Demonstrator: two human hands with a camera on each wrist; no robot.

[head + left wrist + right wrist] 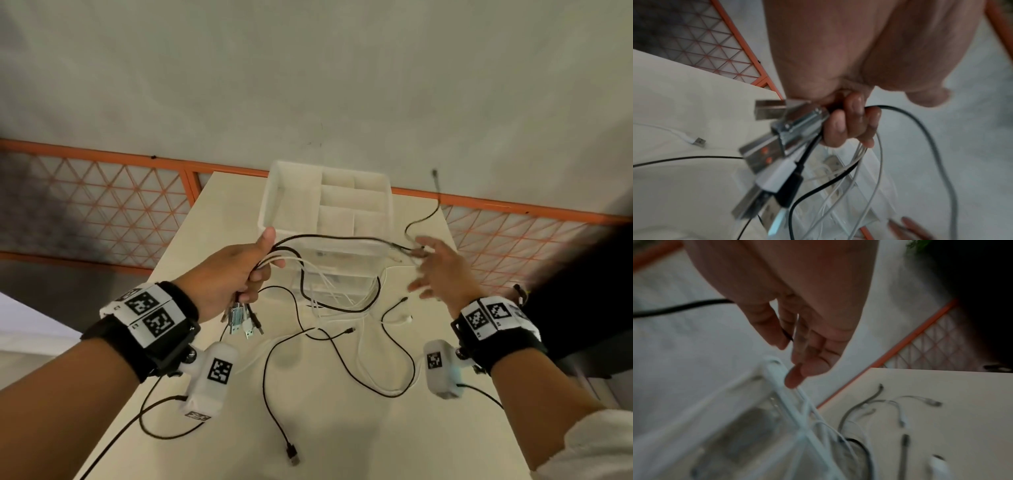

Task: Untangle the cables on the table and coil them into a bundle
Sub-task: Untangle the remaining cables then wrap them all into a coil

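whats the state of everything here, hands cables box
left hand: grips the gathered cables just behind their usb plugs
right hand: fingers extended, blurred; grip unclear
black cable: strung between both hands, off the table
loose cables: tangled on the table, uncoiled
clear organizer: upright on the table, top compartments look empty

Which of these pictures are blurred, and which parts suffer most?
Head view: mostly sharp, except the motion-smeared right hand. Left wrist view: the left hand gripping the cables is fairly clear, the USB plugs smeared. Right wrist view: dim, blurred throughout, even the clear box.
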